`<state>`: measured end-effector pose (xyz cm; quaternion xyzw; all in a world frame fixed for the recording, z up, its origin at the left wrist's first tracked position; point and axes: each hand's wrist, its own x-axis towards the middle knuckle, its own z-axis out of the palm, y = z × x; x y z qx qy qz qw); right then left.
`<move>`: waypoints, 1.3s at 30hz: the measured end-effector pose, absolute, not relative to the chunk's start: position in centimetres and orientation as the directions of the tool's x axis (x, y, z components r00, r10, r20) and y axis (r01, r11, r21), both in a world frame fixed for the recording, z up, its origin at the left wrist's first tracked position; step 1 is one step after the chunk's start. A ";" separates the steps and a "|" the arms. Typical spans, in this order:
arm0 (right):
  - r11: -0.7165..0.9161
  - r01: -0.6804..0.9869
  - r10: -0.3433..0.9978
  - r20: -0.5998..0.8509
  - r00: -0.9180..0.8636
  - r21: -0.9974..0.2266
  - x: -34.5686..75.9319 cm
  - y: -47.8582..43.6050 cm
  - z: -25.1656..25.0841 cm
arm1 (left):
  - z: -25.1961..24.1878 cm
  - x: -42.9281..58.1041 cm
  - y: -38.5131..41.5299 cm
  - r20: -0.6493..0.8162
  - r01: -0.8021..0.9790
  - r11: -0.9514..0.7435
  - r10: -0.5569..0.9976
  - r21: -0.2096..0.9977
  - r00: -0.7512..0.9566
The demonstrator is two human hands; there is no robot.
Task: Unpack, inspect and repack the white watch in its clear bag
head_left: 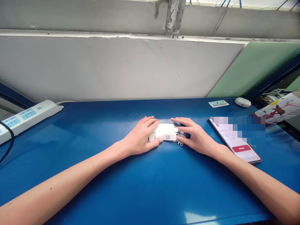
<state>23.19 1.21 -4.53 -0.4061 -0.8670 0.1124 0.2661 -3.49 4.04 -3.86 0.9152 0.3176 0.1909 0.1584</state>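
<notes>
A small white packet (164, 132) with a barcode label and clear plastic wrap lies on the blue table (98, 162), near its middle. My left hand (140, 137) grips the packet's left end, fingers curled over the top and thumb beneath. My right hand (195, 136) holds the right end, where a dark item shows inside the plastic. Both forearms rest low over the table.
A phone (236, 140) with a lit screen and a red button lies right of my right hand. Behind it sit a small label card (218, 103) and a white earbud case (242, 102). A white power strip (25, 117) lies at the far left. A printed box (281, 109) is at the right edge.
</notes>
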 end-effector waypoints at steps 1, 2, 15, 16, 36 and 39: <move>0.642 0.648 0.766 0.373 -0.524 -0.409 23.1 1.1 -4.6 | -3.9 -3.5 4.0 0.251 0.520 -0.748 0.642 0.412 0.724; 0.641 0.652 0.766 0.377 -0.520 -0.405 23.0 1.0 -4.7 | -3.9 -3.4 4.0 0.253 0.521 -0.748 0.643 0.411 0.723; 0.635 0.696 0.769 0.356 -0.531 -0.335 23.4 1.5 -4.2 | -3.9 -3.3 3.9 0.267 0.572 -0.749 0.658 0.335 0.704; 0.639 0.697 0.765 0.356 -0.536 -0.324 23.5 1.6 -4.1 | -3.9 -3.3 3.9 0.266 0.579 -0.744 0.664 0.335 0.699; 0.580 0.723 0.815 0.284 -0.506 -0.376 24.2 1.8 -4.1 | -3.8 -3.3 3.9 0.270 0.585 -0.739 0.669 0.333 0.692; 0.561 0.722 0.827 0.283 -0.485 -0.404 23.9 1.5 -4.4 | -3.8 -3.3 3.9 0.273 0.566 -0.756 0.649 0.329 0.710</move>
